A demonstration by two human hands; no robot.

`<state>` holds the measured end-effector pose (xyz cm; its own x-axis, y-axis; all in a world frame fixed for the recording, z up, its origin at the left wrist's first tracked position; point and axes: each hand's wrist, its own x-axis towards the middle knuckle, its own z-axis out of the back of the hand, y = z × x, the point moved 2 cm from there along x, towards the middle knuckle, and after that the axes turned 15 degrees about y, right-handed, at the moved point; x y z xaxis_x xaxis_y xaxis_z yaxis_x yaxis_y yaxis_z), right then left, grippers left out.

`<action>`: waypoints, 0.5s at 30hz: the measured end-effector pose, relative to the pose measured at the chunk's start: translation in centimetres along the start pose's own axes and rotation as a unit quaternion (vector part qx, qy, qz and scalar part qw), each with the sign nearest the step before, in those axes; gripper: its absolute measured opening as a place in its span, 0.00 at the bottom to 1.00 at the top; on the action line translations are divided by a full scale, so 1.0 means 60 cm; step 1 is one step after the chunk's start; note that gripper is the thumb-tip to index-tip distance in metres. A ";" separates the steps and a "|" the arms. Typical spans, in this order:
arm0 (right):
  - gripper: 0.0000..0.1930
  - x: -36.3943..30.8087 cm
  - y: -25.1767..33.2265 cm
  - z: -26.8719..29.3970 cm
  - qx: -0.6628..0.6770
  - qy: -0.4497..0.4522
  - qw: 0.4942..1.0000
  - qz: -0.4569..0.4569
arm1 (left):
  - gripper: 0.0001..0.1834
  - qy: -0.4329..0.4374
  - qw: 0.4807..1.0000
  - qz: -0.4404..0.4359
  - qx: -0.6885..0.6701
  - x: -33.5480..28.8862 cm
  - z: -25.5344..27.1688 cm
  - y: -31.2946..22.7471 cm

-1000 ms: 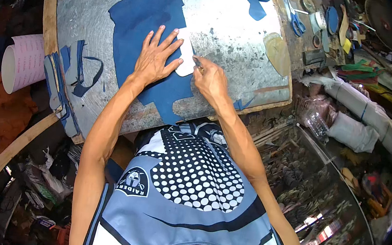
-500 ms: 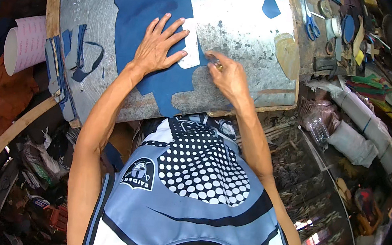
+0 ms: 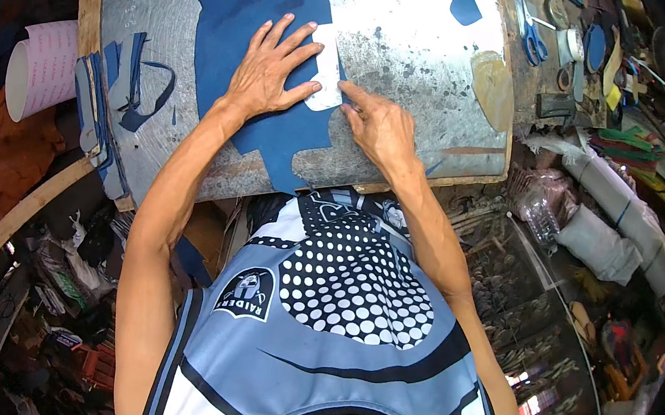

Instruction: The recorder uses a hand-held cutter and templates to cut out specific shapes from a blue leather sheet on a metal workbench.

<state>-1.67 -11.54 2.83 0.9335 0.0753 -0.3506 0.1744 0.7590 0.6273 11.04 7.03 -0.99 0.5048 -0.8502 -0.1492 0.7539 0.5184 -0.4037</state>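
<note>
A large blue leather-like sheet (image 3: 245, 5) with cut-out edges lies flat on the scuffed metal work surface (image 3: 415, 61). On its right edge rests a narrow white template (image 3: 329, 64) with rounded lower corners. My left hand (image 3: 271, 65) is spread over the sheet, fingers apart, its fingertips and thumb pressing on the template's left side. Beside the template's lower right edge, my right hand (image 3: 381, 127) is closed, index finger stretched toward that edge. Whatever its curled fingers grip is hidden. A thin blue sliver of the sheet shows right of the template.
Blue offcut strips (image 3: 136, 91) lie on the left, more blue pieces (image 3: 463, 1) at the far right. A tan oval piece (image 3: 491, 86) rests near the right edge. Beyond it are blue-handled scissors (image 3: 534, 46) and a tape roll (image 3: 555, 13). A pink-white roll (image 3: 40, 72) stands left.
My right hand has shifted left and slightly away from me, closer to the template. The sheet, template and left hand appear slightly farther up in view.
</note>
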 end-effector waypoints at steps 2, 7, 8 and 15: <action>0.17 -0.001 0.004 0.002 -0.007 0.000 1.000 -0.005 | 0.33 -0.002 1.000 0.000 -0.001 -0.001 0.002 -0.001; 0.16 -0.002 0.005 0.002 -0.015 -0.004 1.000 -0.014 | 0.32 0.001 1.000 -0.006 -0.009 0.000 0.006 -0.004; 0.16 -0.002 0.004 0.001 -0.011 -0.006 1.000 -0.012 | 0.32 -0.002 1.000 -0.007 -0.010 0.000 0.007 -0.004; 0.16 -0.002 0.008 0.005 -0.009 0.009 1.000 -0.021 | 0.32 -0.002 1.000 -0.002 -0.025 0.001 0.007 -0.005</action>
<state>-1.64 -11.36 3.37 0.9193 0.0549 -0.3898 0.2081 0.7729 0.5994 11.03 6.84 -0.52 0.5045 -0.8514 -0.1436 0.7336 0.5103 -0.4488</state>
